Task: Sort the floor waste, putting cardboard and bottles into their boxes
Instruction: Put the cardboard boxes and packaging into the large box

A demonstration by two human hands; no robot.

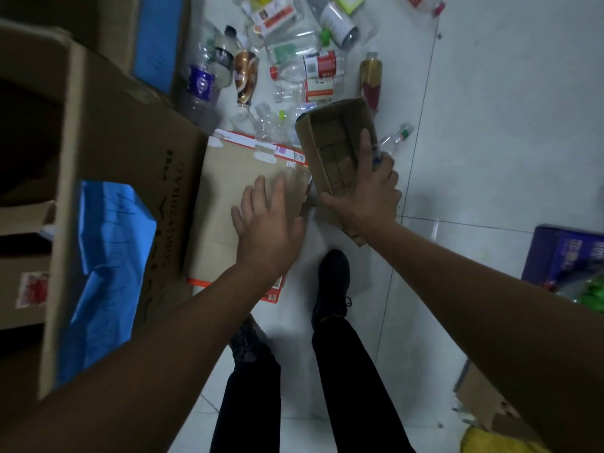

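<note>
gripping carton, long axis away | right fingers clamped | left fingers apart, perhaps hovering

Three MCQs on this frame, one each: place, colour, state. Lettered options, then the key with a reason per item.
1. Where do the plastic bottles lie?
A. On the floor beyond the flat cardboard
B. On a table
C. In a bag

2. What colour is the sheet on the large box?
A. Red
B. Blue
C. Green

3. What is the right hand doing?
A. Gripping the small cardboard box
B. Lying flat on the floor
C. Hanging idle at the side

Key:
1 A: the bottles are scattered on the tiles past the cardboard's far edge.
2 B: the sheet is plainly blue.
3 A: a finger reaches inside the box and the thumb wraps its near end.
</note>
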